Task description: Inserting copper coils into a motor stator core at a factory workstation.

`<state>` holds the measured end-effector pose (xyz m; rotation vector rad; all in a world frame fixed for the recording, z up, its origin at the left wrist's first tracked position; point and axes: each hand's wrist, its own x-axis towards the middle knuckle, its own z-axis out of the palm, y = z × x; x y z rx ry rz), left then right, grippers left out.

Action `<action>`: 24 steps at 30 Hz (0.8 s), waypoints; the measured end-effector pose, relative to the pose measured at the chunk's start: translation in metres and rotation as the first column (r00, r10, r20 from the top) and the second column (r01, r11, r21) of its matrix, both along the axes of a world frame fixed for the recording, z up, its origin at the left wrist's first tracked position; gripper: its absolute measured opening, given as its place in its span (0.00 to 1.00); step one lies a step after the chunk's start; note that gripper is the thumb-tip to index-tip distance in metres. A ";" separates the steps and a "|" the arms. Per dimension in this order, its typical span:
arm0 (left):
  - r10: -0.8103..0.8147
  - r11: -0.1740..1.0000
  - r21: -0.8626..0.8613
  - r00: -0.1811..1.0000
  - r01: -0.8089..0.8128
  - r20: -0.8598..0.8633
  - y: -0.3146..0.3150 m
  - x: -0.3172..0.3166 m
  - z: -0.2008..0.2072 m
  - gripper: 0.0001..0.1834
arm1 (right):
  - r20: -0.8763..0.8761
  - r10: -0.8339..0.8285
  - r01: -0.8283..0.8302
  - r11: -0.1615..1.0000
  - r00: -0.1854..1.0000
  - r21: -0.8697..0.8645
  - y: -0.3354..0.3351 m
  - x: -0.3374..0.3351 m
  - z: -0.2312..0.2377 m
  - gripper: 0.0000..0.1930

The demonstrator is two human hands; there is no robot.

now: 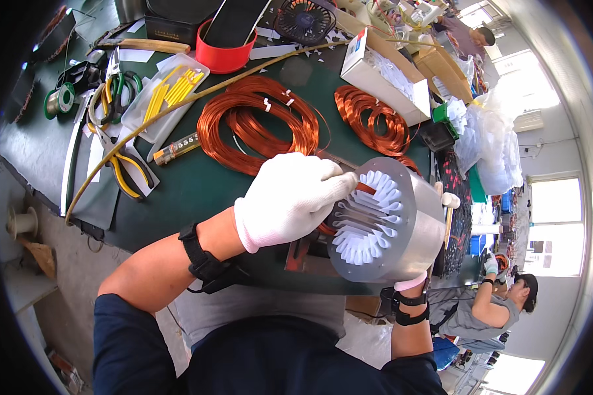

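Observation:
My left hand (290,197), in a white glove, reaches across to the open end of a motor stator (420,220). Its thumb and fingers are pinched together on copper wire (366,189), which shows at the fingertips and again below the palm. White slot liners (362,245) stick out in loops around the stator's bore, inside a flat grey end ring. The stator lies on its side with its open face toward my left. Behind its near side goes my right hand (412,283); only the glove cuff shows, and its fingers are hidden.
Large copper wire coils (260,125) and smaller coils (373,118) lie beyond my hands. Pliers (126,172), a tray (168,99) of yellow strips and a long thin rod (155,118) are on the left. An open white box (385,79) stands behind; a co-worker (484,313) sits to the right.

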<state>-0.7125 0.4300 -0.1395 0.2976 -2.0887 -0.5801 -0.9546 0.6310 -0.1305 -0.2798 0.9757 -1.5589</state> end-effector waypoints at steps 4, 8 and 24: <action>-0.017 1.000 -0.013 0.999 0.016 -0.031 -0.003 0.004 -0.003 0.18 | -0.690 0.103 -0.114 0.993 0.717 0.029 0.006 -0.005 -0.008 0.23; -0.043 0.998 -0.054 0.999 0.042 -0.019 -0.003 -0.002 0.012 0.17 | -0.950 0.261 -0.141 0.948 -0.173 0.286 0.012 -0.021 0.005 0.24; -0.252 0.407 0.909 0.967 0.088 0.019 0.013 -0.030 0.030 0.24 | -0.692 -0.110 0.125 0.992 0.714 -0.029 -0.081 0.015 0.024 0.20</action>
